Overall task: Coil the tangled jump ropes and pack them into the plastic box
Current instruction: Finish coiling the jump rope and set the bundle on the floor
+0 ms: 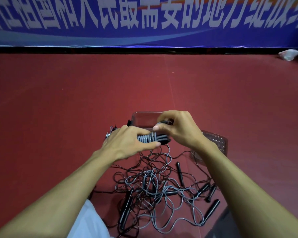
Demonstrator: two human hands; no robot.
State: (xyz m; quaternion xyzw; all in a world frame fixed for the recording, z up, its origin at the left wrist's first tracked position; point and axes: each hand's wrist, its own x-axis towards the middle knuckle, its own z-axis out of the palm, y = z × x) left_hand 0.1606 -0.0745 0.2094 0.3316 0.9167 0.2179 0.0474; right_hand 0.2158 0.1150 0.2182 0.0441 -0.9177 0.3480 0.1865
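Over the near edge of the box (144, 113), your left hand (127, 141) grips the grey coil (148, 138), curled close round it; your right hand (180, 127) pinches the same coil just beside it. Nearer you than the box, the tangle (153, 186) lies on the floor (59, 117).

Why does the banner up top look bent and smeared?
Head view: the wide-angle lens bows the banner, whose letters blur toward the frame edge; the left hand and right hand, gripping a coiled rope near the centre, look sharper.
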